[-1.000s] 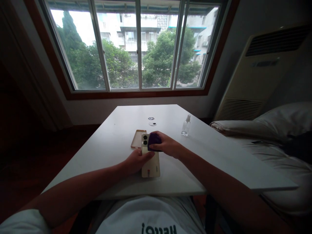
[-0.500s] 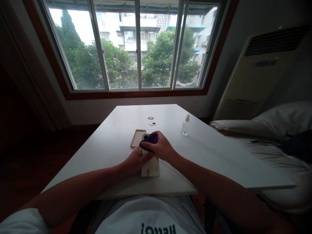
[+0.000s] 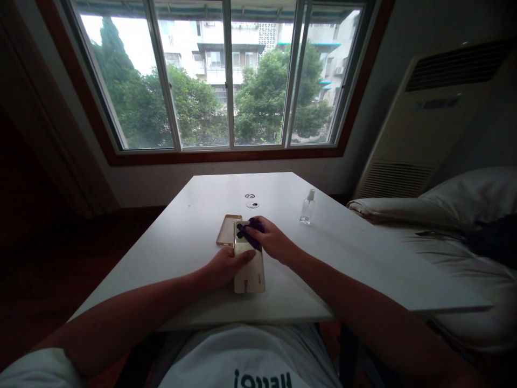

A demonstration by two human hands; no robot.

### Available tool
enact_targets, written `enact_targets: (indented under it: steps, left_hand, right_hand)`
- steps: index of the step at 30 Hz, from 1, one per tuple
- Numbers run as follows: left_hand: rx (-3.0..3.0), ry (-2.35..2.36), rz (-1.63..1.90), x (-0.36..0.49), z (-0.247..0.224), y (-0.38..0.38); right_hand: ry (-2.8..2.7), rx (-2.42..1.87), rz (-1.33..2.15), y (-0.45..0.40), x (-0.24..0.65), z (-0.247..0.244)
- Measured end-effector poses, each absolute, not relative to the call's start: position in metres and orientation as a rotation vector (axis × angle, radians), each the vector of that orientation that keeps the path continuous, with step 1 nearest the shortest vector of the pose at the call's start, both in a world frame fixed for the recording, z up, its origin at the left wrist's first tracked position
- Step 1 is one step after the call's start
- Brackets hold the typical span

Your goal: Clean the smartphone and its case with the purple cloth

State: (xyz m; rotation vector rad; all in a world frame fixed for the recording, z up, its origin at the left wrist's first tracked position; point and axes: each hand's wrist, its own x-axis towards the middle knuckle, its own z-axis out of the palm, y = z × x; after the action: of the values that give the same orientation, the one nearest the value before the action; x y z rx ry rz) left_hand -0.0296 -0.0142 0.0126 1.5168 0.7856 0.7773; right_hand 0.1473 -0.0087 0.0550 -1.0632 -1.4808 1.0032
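A gold-backed smartphone [image 3: 250, 277] lies back side up in front of me, its dark camera lenses at the far end. My left hand [image 3: 223, 265] grips it from the left, with the thumb laid across its back. In my right hand [image 3: 271, 240] a dark purple cloth [image 3: 255, 241] is pinched and pressed on the phone's upper right part, beside the lenses. Partly behind the phone, a phone case [image 3: 227, 230] with a gold rim rests on the table.
On the white table [image 3: 169, 253] a clear spray bottle [image 3: 307, 209] stands to the right. Two small round discs, a nearer one [image 3: 252, 205] and a farther one [image 3: 249, 196], lie toward the back. A window [image 3: 230, 81] faces me; a pale covered seat [image 3: 444, 226] is at right.
My right hand has shifted the cloth slightly right, so the camera lenses and more of the phone's back show. My left hand still holds the phone in about the same place.
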Motion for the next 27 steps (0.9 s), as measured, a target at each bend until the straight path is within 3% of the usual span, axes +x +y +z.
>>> enact_targets:
  steps: [21, 27]
  left_hand:
    - [1.719, 0.861, 0.696, -0.029, 0.015, -0.025]
    - [1.642, 0.838, 0.732, -0.031, 0.013, -0.019]
  right_hand:
    - [-1.488, -1.424, 0.711, -0.021, 0.143, 0.067]
    - [-1.546, -1.203, 0.850, -0.011, 0.149, 0.058]
